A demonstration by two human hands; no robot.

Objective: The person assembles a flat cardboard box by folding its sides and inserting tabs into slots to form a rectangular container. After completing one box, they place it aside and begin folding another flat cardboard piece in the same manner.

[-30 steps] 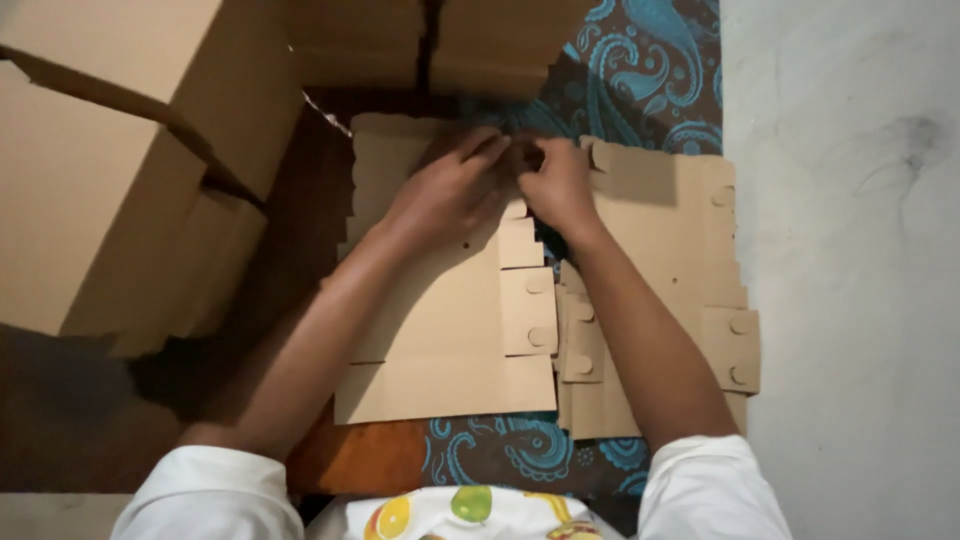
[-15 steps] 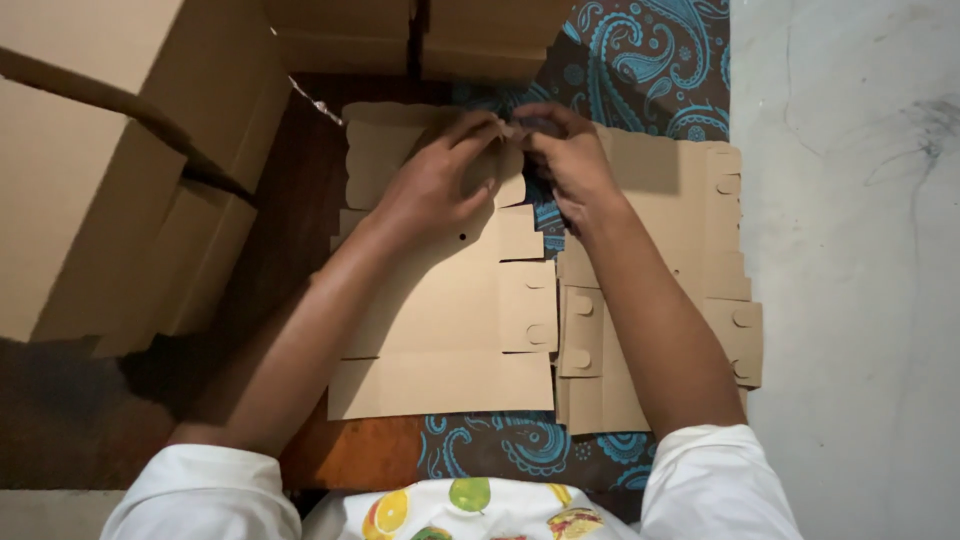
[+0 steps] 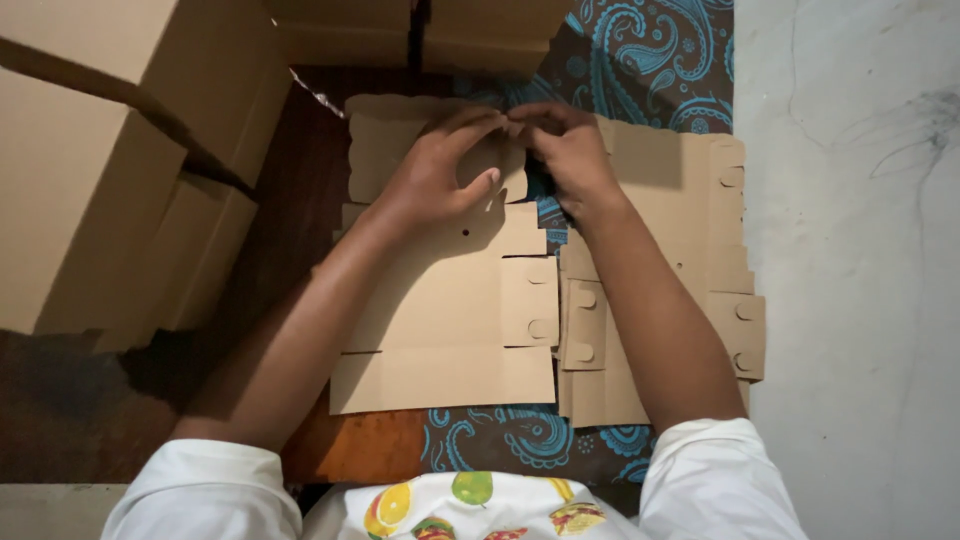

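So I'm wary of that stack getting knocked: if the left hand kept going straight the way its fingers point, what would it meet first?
Probably the right hand: the left hand points up and rightward over the flat cardboard sheet, and their fingertips already nearly meet. Past that lie the patterned cloth and boxes; depth is unclear.

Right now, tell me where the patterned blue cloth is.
In the head view, the patterned blue cloth lies under the flat cardboard blanks, showing at top right beside the grey floor and below the blanks' near edge.

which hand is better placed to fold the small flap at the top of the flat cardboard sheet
Probably the left hand: it lies over the flat brown die-cut cardboard sheet with its thumb on the small flap. The right hand only meets the flap's upper edge from the side.
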